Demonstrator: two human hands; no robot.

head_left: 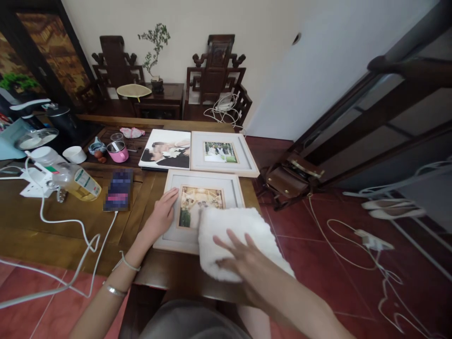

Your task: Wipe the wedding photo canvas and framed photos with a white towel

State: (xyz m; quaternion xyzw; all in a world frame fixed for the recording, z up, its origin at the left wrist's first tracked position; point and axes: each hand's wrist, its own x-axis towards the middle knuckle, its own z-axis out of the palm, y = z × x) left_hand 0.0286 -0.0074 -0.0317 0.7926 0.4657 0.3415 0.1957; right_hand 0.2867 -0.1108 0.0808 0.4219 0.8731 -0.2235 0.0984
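Note:
A picture frame (226,175) with a pale wooden border and a photo inside lies flat at the near edge of the wooden table. My left hand (163,212) rests on its left side, fingers stretched toward the photo. Over the lower right part of the frame lies a fluffy white cloth (229,221), hiding that corner. My right hand (240,254) presses on the cloth with fingers spread over it; the thumb is partly sunk in the pile. Just beyond lie a second picture frame (243,146) and a white-edged photo panel (176,136), side by side.
On the table's left are a phone (118,190) on a white cable, a bottle of yellowish liquid (81,179), a pink cup (117,151) and a power strip (35,181). A brown bag (287,179) hangs right of the table. Cables (339,235) trail over the red floor.

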